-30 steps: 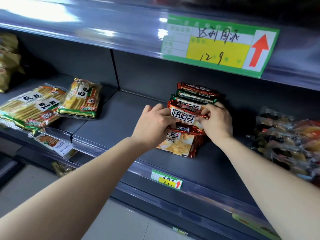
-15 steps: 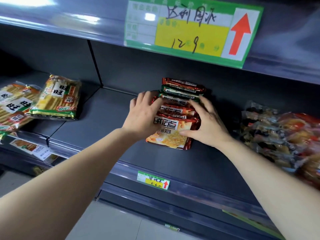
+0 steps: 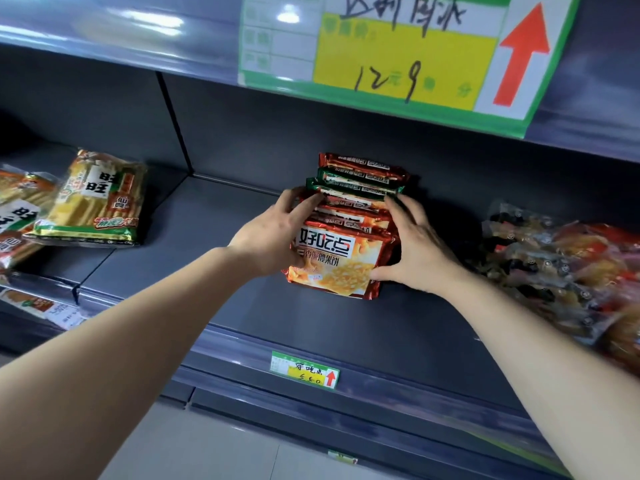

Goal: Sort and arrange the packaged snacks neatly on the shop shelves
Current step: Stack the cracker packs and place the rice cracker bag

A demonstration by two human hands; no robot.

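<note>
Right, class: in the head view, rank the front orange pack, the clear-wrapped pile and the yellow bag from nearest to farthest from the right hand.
1. Front orange pack: touching the right hand, just to its left.
2. Clear-wrapped pile: to its right, same shelf.
3. Yellow bag: far off to the left.

Reaching forward and up with both bare forearms, wrists roughly straight, converging mid-frame. Gripping the left edge of the snack packets (image 3: 339, 258) with the left hand (image 3: 273, 237), back of hand toward camera, fingers (image 3: 304, 202) curled over the packet tops. Pressing the right edge with the right hand (image 3: 415, 251) held flat, fingers (image 3: 398, 209) straight and spread, pointing up and away, thumb (image 3: 381, 273) stretched low to the left against the front packet's bottom corner.
</note>
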